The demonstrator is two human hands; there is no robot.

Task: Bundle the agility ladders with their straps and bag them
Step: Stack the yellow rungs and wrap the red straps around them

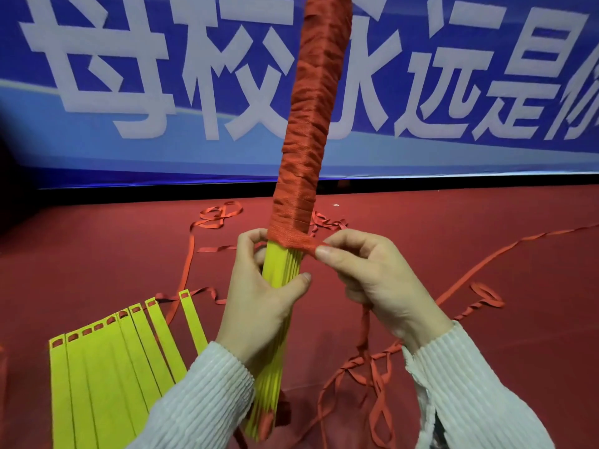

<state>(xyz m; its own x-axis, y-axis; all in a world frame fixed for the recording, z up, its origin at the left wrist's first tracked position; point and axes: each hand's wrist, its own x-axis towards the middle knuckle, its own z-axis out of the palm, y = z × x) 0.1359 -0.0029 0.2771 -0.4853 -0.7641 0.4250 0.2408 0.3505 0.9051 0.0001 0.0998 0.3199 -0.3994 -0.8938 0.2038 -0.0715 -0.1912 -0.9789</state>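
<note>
A stack of yellow ladder rungs (279,270) stands upright in front of me, its upper length wound tightly in red strap (311,124). My left hand (259,286) grips the bare yellow part just below the wrapping, thumb across the front. To the right of the bundle, my right hand (366,270) pinches the strap's last turn between thumb and forefinger at the wrap's lower edge. The loose strap (366,325) hangs from under my right hand to the floor.
A second set of yellow rungs (110,367) lies fanned out on the red floor (97,254) at lower left. Loose red straps (470,273) trail across the floor to the right and behind. A blue banner (129,76) with white characters stands at the back.
</note>
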